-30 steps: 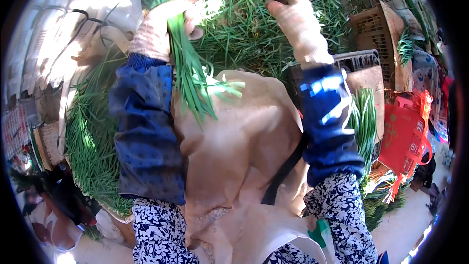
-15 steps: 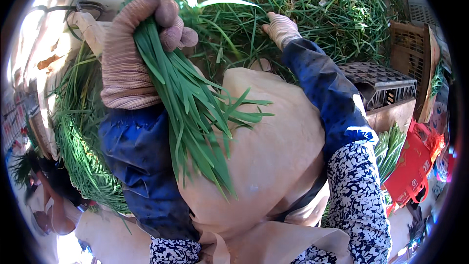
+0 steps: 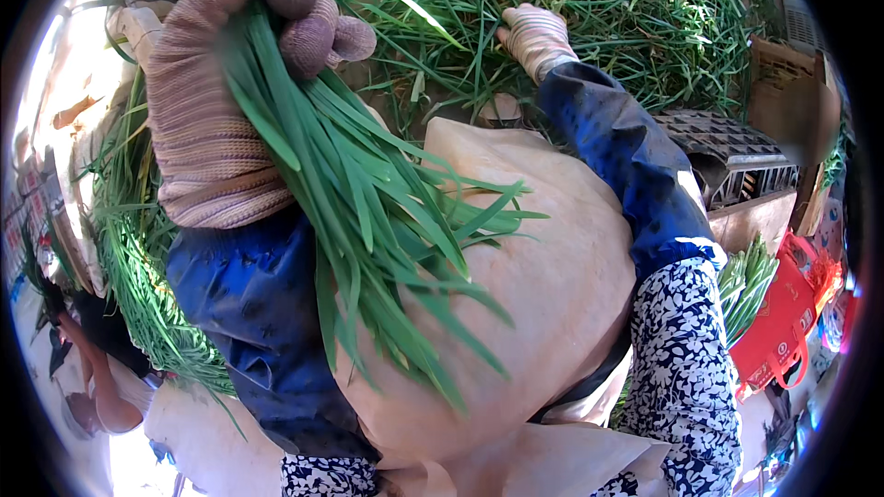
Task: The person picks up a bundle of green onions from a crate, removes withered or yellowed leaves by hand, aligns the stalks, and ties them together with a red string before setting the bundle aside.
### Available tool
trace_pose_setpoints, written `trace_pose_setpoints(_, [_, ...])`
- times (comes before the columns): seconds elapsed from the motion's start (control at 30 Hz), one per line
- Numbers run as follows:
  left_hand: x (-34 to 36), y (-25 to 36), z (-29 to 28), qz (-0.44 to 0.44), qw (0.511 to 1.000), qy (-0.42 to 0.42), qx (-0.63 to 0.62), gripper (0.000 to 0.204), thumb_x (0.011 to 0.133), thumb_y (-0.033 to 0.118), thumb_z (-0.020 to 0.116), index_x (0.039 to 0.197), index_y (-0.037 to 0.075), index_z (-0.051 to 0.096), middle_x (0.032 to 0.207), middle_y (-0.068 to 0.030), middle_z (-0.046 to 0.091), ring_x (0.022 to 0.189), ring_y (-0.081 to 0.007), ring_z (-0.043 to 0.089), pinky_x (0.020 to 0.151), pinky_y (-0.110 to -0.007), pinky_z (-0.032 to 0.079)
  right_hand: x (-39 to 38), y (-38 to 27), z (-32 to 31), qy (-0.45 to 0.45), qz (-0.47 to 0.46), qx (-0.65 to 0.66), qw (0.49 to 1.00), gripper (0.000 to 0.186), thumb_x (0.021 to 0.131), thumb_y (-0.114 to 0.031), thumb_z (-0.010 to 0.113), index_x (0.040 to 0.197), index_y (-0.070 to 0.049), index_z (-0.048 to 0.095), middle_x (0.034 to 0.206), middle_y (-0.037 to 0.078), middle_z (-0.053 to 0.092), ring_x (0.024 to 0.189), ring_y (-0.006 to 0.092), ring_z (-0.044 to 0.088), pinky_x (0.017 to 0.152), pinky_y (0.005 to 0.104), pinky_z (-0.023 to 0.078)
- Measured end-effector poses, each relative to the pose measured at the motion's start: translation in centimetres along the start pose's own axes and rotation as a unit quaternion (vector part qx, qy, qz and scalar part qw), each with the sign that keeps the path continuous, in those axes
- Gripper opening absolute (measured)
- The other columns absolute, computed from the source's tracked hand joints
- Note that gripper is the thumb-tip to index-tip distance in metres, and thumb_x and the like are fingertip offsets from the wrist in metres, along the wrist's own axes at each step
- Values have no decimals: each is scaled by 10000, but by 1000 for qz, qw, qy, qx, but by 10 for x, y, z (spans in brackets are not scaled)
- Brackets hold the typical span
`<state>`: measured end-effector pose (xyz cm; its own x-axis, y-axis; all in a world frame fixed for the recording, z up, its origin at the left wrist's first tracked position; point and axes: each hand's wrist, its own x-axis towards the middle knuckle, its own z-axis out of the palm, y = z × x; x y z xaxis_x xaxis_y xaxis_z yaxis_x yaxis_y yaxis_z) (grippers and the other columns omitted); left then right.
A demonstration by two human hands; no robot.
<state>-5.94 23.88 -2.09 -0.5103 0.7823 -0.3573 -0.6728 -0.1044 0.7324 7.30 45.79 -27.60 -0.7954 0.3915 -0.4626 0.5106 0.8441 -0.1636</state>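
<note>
My left hand [image 3: 299, 18], in a striped knit glove with dark fingertips, is closed around a bunch of garlic chives [image 3: 368, 212]. The long flat green leaves hang down and fan out over the pale apron [image 3: 543, 304] on my lap. The bunch's upper end is mostly hidden behind the glove. Farther off to the right, my right hand [image 3: 537, 41], also gloved, is at the near edge of a big loose heap of green leaves [image 3: 635, 28]. Its fingers are curled; whatever they may hold is hidden.
Black plastic crates [image 3: 727, 161] stand right of the heap. Below them are a lighter green bundle [image 3: 748, 290] and a red bag [image 3: 778, 327]. More chives [image 3: 157, 294] lie at my left. A person's bare arm [image 3: 87, 359] shows at the lower left.
My left hand has come closer with the chives, shifting slightly left, and the leaf tips have swung right. My right hand has moved slightly, staying at the heap's edge.
</note>
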Motion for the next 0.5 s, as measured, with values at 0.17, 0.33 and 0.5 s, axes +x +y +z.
trace_pose_setpoints(0.17, [-6,-15,22,56,995,82,18,305,918,248,613,1085,2,545,711,23,486,519,-123,445,611,-307,458,10,-2,2,-69,60,9,996,375,844,-356,662,1131,-115,674,1124,132,682,1059,336,639,883,428,522])
trace_pose_setpoints(0.33, [-4,-8,12,16,997,75,-7,316,926,245,607,1096,-14,548,709,19,485,534,-115,463,617,-309,448,7,8,-34,-9,48,4,999,359,815,-412,659,1010,-122,740,1057,129,706,1015,331,659,868,411,524])
trace_pose_setpoints(0.5, [-6,-8,26,67,987,147,27,181,859,236,630,779,75,610,669,-57,578,584,-202,570,631,-355,515,-30,42,-168,-45,-111,270,955,291,793,-313,656,945,-74,726,937,105,720,965,299,660,827,377,495])
